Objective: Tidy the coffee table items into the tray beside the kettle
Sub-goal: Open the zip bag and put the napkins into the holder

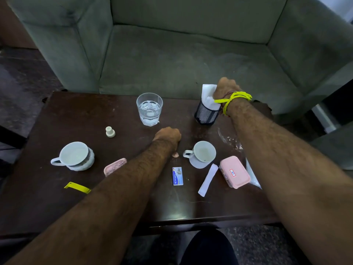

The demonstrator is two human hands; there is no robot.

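Near the worktop's far right corner, the right hand is clenched on a white tissue standing in a black mesh holder. The left hand rests mid-worktop, curled into a fist, between the water glass and a small blue box.

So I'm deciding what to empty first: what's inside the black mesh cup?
White tissue paper sticks out of the black mesh cup; the right hand grips its top. Anything lower inside is hidden by the tissue and the mesh.

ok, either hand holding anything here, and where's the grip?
Right hand grips the white tissue by its upper right edge, above the black mesh cup. Left hand is a closed fist on the table; can't tell if it holds anything.
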